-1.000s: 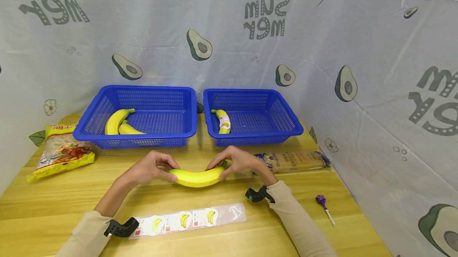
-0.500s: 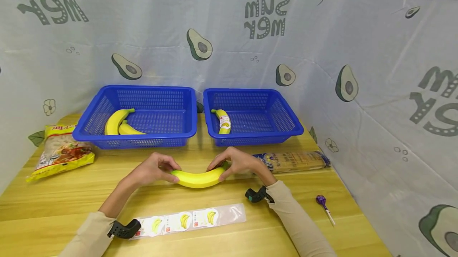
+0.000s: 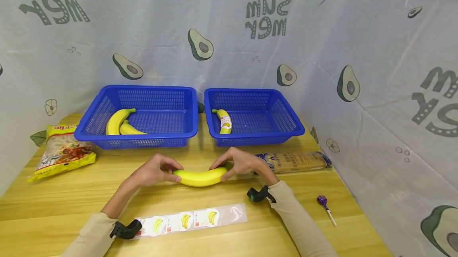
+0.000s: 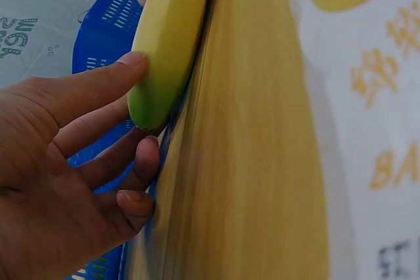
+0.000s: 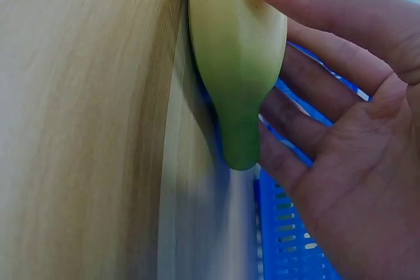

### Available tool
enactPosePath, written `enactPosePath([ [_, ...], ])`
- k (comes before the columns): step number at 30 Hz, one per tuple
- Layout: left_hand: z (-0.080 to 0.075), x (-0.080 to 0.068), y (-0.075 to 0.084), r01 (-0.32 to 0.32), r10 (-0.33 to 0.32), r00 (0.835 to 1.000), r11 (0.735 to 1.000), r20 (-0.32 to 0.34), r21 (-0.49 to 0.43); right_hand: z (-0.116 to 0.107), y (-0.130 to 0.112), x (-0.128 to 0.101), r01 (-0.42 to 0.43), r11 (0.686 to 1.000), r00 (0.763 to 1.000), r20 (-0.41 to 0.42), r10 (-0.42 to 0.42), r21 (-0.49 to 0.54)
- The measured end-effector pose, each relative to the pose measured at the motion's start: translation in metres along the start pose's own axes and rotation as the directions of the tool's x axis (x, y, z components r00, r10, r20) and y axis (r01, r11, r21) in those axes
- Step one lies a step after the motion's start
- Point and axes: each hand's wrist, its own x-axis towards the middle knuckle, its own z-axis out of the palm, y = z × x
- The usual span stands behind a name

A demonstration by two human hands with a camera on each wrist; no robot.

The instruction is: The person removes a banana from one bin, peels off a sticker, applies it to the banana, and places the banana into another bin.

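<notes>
"Starting at the fingers: holding or idle?"

"Holding. Left hand pinching the blunt, green-tipped end of the banana; right hand pinching near the stem end. Spare fingers loosely bent behind."

"Any change over the last second?"

"Only a tiny drift to the right, banana and both hands together. Same pinch at each end."

"Meaning?"

"Fine positioning, probably, rather than a fresh step. No sticker visible on the banana's upper face; underside out of sight. Resting on the desk or just above: impossible to tell."

"Room on the near side?"

"A band of wood, then the sticker strip lying flat, with three banana-print stickers. Left end partly behind the black wrist camera, so little slack there."

"And on the far side?"

"A short stretch of wood, then the front rims of two blue baskets. Inside the left basket, two loose bananas; inside the right basket, one stickered banana near the left wall, with room to its right."

"Sideways?"

"To the right, a long wrapped packet partly behind the right hand, likely easy to knock; farther out, a lollipop near the desk's slanting edge. To the left, more room, up to a yellow food bag just beside the left basket."
</notes>
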Motion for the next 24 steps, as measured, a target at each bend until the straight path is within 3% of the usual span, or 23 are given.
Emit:
enactPosePath([
  [24,-0.0005,-0.0003,0.0040,0.004,-0.004,1.000,0.999,0.015,0.037,0.0002,-0.0006,-0.0009,-0.005,1.000,1.000,-0.012,0.005,-0.021],
])
